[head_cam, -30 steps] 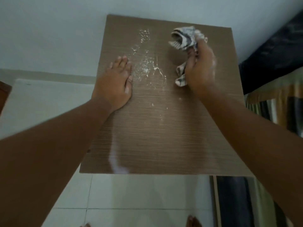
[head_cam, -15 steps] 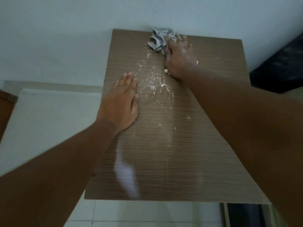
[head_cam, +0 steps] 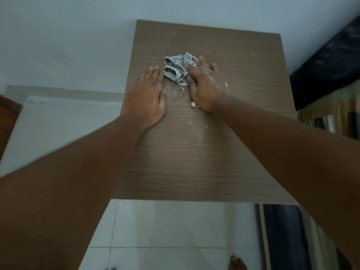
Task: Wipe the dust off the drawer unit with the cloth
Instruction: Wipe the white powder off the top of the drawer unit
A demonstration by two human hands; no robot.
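Note:
The drawer unit's brown wood-grain top (head_cam: 204, 162) fills the middle of the view. A crumpled white cloth with dark stripes (head_cam: 176, 68) lies on its far half. My right hand (head_cam: 204, 85) presses down on the cloth's right side, fingers spread over it. My left hand (head_cam: 148, 96) lies flat on the top, just left of the cloth, fingers together and holding nothing. White dust crumbs (head_cam: 192, 104) are scattered between and just below the two hands.
A pale wall stands behind the unit. White floor tiles (head_cam: 175, 227) show below its front edge, with bare toes (head_cam: 236, 263) at the bottom. A dark bed edge with striped fabric (head_cam: 327, 106) sits close on the right. A low white surface (head_cam: 58, 121) lies left.
My right hand has dragged the cloth from the far edge back toward me and toward my left hand, sweeping the dust streak into a smaller patch. The left hand stayed flat.

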